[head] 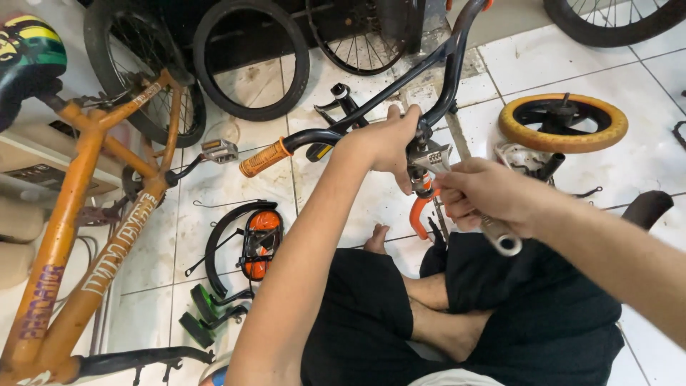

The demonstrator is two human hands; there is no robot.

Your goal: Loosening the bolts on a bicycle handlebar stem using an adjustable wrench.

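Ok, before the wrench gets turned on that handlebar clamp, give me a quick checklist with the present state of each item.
1. Left hand steadies the black handlebar near its clamp: ok.
2. Right hand closed around the adjustable wrench: ok.
3. Wrench head at the clamp: ok; seated squarely on a nut: cannot tell, the hands hide it.
4. Orange grip on the bar end: ok.
5. Swing path free of the yellow-tyred wheel: ok, it lies apart on the tiled floor.

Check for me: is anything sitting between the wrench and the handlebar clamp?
Nothing visible does. The right hand has the adjustable wrench already at the clamp, while the left hand grips the black handlebar beside it.
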